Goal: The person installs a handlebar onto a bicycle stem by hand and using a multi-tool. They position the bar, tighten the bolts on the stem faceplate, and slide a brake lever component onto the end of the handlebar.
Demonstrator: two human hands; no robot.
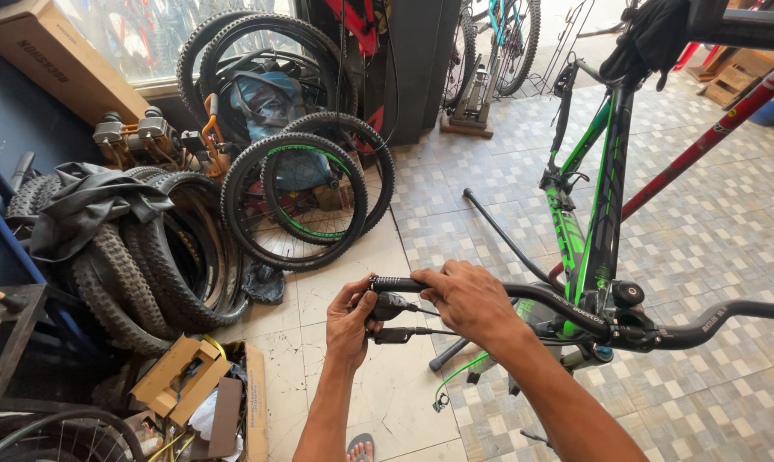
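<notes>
A black and green bicycle frame point(605, 197) stands on the patterned tile floor point(729, 222), up and to the right of the fingers, with a red tube point(712, 137) slanting behind it. Its black handlebar point(575, 308) runs from under the right hand point(466, 299) across to the far right edge.

Left of both hands, a heap of knobby tyres point(139, 265) leans against the wall, and above the fingers stand wheels with green-striped rims point(297, 201). A long brown cardboard box point(58, 56) (dark print along its side) lies tilted on the window ledge, far up and left of the fingers. Below and left of the left hand point(350, 321), flattened brown cardboard packaging point(182, 381) lies on the floor with small clutter.

The right hand's fingers are curled closed over the handlebar's left end, just beside the black grip point(391, 283). The left hand's fingers wrap around a black brake lever assembly point(390, 306) mounted just below that grip, thumb towards the bar. A thin black lever blade point(404, 334) juts rightward between the two hands. A green cable point(460, 376) dangles below the right wrist, ending near the floor. A sandalled foot point(360, 447) shows beneath the left forearm.
</notes>
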